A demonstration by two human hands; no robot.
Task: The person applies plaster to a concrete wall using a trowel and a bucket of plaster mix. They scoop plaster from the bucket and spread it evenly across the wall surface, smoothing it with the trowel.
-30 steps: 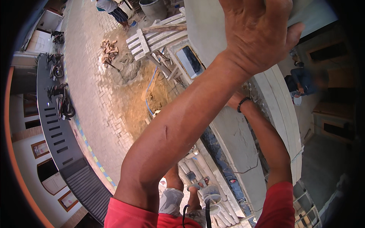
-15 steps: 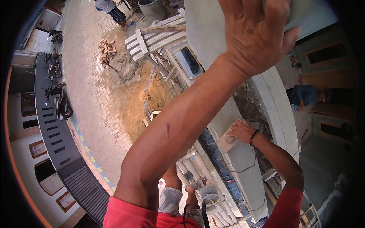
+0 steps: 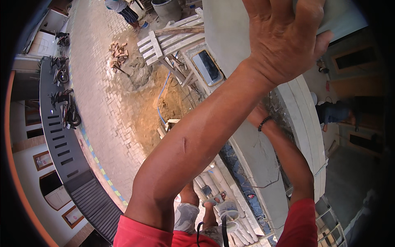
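Note:
My left hand (image 3: 284, 45) reaches to the top of the view. Its fingers are spread against a smooth grey surface (image 3: 224, 24), and nothing shows in its grip. Lower down, my right hand (image 3: 258, 114) is at a grey plastered ledge (image 3: 257, 154), a dark beaded bracelet (image 3: 264, 122) round the wrist. My left forearm covers its fingers and anything under them. The wooden float seen there earlier is hidden now.
Below are bamboo poles (image 3: 205, 181), a clear bucket (image 3: 228, 210) and a dark gap beside the ledge. White slatted wood (image 3: 170, 39), a sand heap (image 3: 170, 103), bricks (image 3: 118, 53) and parked motorbikes (image 3: 68, 109) lie left. One person (image 3: 123, 10) stands far off; another (image 3: 333, 112) is at right.
My right hand has slid up along the ledge, away from me, and passed behind my left forearm, taking the float out of sight. The left hand stays against the grey surface.

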